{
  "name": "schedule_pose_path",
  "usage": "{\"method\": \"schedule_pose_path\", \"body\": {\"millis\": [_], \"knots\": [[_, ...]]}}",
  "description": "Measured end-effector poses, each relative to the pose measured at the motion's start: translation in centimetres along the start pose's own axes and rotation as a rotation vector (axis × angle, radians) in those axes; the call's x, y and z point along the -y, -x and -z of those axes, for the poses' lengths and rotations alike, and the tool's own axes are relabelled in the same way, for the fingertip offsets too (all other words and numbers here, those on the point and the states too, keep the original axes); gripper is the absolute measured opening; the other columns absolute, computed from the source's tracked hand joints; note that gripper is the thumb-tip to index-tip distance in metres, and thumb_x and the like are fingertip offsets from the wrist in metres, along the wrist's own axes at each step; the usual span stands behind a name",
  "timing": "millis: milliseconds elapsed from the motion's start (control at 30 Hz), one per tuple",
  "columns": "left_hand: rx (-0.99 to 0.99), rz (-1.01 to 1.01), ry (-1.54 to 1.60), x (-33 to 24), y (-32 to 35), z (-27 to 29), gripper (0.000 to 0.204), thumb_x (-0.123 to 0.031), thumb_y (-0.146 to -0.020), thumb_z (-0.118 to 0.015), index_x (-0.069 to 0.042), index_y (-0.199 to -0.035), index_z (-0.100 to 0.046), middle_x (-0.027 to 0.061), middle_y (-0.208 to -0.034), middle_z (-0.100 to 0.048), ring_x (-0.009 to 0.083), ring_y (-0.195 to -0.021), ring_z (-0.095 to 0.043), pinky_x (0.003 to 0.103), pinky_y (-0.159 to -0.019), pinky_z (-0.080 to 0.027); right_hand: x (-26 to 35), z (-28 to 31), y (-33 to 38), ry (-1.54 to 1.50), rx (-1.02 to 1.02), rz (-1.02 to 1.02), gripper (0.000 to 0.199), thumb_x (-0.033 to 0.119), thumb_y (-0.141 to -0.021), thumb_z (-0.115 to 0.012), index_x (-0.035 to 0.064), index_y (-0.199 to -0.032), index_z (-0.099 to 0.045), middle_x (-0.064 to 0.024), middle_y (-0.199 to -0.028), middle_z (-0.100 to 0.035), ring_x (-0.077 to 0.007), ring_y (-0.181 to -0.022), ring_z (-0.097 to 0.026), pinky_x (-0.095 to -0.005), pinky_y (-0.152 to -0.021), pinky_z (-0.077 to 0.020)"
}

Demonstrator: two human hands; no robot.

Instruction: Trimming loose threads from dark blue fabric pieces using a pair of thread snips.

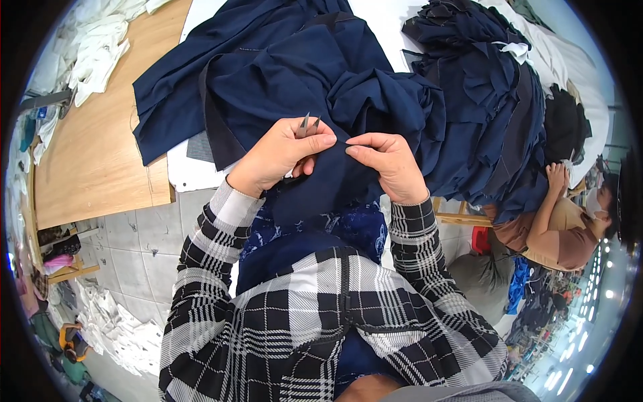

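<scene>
Navy fabric point(281, 74) lies in loose folds over the table and hangs down toward my lap. My left hand point(284, 151) is closed, its thumb pressing an edge of the cloth against a finger. Thread snips point(305, 126) are tucked in that same hand, their two pointed metal tips sticking up past the knuckles. Close beside it, my right hand point(388, 164) pinches the same edge between thumb and forefinger. A small gap separates the two sets of fingertips. What lies under the left palm is mostly hidden.
A big heap of navy garments point(482, 120) stands at the right. White cloth pieces point(100, 53) lie on the wooden table point(87, 161) at the left. Another person point(569, 228) works at the far right. More white cloth point(120, 328) is on the floor at the lower left.
</scene>
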State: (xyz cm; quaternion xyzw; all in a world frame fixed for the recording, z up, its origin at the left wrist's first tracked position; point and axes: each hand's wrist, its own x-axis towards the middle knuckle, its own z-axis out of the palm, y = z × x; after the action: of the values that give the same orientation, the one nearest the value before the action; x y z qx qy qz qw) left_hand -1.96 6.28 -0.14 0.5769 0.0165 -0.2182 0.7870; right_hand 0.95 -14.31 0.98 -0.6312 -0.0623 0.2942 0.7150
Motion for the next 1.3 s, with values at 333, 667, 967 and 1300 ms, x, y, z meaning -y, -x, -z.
{"method": "schedule_pose_path", "body": {"millis": [333,667,967,1300], "knots": [[-0.02,0.054,0.176,0.3,-0.1,0.0,0.016,-0.019,-0.088,-0.06,-0.002,-0.089,-0.061,-0.0011,-0.062,-0.054,0.0049,-0.047,-0.051,0.017,-0.038,-0.034,-0.4,0.4,-0.2,-0.124,0.01,-0.011,0.015,0.003,-0.081,-0.065,-0.0044,-0.094,-0.066,-0.0074,-0.087,-0.067,-0.0095,-0.079,-0.061,-0.019,-0.075,-0.0465],[-0.008,-0.008,0.156,0.9,-0.2,0.2,0.018,-0.019,-0.089,-0.059,-0.002,-0.087,-0.06,-0.0005,-0.063,-0.054,0.0041,-0.047,-0.049,0.016,-0.039,-0.034,-0.2,0.5,-0.2,-0.058,0.005,-0.003,0.016,0.003,-0.081,-0.065,-0.005,-0.094,-0.066,-0.008,-0.086,-0.067,-0.0104,-0.08,-0.062,-0.0196,-0.076,-0.0467],[-0.048,-0.054,-0.008,0.6,0.0,0.2,0.02,-0.023,-0.091,-0.057,-0.004,-0.085,-0.06,-0.0007,-0.059,-0.054,0.0019,-0.045,-0.045,0.015,-0.04,-0.032,-0.5,0.4,-0.4,-0.017,0.0,-0.006,0.016,0.004,-0.081,-0.065,-0.0053,-0.094,-0.066,-0.0079,-0.085,-0.067,-0.0104,-0.079,-0.062,-0.0199,-0.076,-0.0471],[-0.493,-0.434,-0.553,-0.5,2.5,-0.4,0.031,-0.011,-0.083,-0.064,0.002,-0.11,-0.058,0.0067,-0.088,-0.06,0.0101,-0.074,-0.055,0.023,-0.068,-0.046,-0.3,0.3,-0.3,-0.078,-0.067,0.018,0.014,0.003,-0.079,-0.066,-0.002,-0.092,-0.068,-0.0069,-0.084,-0.067,-0.0097,-0.077,-0.061,-0.0197,-0.075,-0.0457]]}}
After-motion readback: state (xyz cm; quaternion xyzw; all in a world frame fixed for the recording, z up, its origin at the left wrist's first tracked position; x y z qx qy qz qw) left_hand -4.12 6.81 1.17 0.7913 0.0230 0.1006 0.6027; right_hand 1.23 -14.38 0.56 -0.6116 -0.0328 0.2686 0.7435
